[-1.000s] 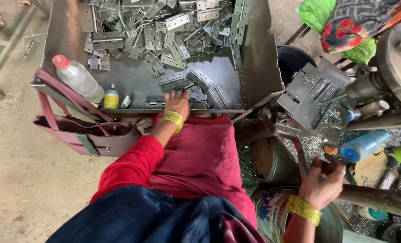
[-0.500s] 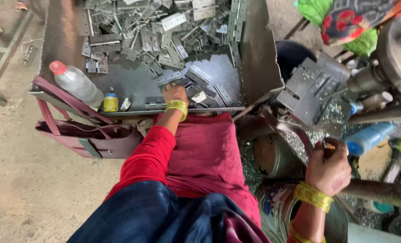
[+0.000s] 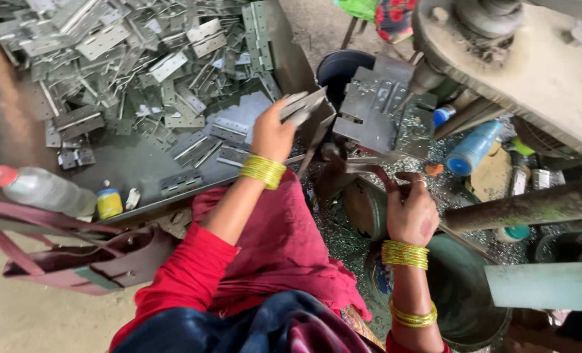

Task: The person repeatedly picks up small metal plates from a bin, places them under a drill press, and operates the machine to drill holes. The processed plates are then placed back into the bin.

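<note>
Two hands busy: left hand (image 3: 273, 134) clamps flat grey metal hinge plates (image 3: 304, 104); right hand (image 3: 412, 212) curled, grip unclear.

Premises: a small metalworking workshop. A rusty sheet-metal tray (image 3: 3, 131) holds a heap of stamped grey steel hinge plates (image 3: 141, 59); a heavy grey press machine (image 3: 526, 72) stands at the right. Fine metal swarf (image 3: 337, 235) covers the floor.

dusty concrete floor (image 3: 36, 320), daylight

Hinges (image 3: 141, 72) heaped in tray (image 3: 284, 52); bottle (image 3: 39, 189) at tray's left
</note>
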The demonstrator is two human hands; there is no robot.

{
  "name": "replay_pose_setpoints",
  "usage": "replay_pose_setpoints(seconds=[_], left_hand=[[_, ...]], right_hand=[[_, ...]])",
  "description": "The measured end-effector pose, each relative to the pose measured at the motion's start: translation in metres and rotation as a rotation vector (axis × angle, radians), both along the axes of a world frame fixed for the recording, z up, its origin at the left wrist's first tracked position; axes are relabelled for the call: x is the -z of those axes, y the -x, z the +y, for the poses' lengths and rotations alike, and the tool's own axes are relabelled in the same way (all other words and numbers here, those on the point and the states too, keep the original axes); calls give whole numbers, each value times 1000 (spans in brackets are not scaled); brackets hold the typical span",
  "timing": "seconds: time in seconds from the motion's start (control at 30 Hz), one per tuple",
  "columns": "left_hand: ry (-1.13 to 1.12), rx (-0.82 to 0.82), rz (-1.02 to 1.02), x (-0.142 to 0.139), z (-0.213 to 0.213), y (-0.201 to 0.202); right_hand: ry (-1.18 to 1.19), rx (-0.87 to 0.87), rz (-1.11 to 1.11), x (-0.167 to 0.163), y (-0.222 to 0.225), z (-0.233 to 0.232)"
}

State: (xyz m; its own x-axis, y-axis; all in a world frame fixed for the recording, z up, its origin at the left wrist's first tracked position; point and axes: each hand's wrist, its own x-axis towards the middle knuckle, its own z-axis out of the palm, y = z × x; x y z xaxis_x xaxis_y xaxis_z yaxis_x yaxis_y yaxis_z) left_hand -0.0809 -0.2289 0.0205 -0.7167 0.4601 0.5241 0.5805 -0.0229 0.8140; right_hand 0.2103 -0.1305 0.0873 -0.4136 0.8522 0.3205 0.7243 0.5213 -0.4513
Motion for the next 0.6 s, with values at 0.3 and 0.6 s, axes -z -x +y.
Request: replay_pose_setpoints(seconds=[0.3, 0.6], left_hand=[[432, 14, 766, -21, 57, -50], [576, 123, 836, 32, 128, -126]], right_hand=[[48, -3, 35, -9, 1, -4], [43, 2, 45, -15, 4, -5]])
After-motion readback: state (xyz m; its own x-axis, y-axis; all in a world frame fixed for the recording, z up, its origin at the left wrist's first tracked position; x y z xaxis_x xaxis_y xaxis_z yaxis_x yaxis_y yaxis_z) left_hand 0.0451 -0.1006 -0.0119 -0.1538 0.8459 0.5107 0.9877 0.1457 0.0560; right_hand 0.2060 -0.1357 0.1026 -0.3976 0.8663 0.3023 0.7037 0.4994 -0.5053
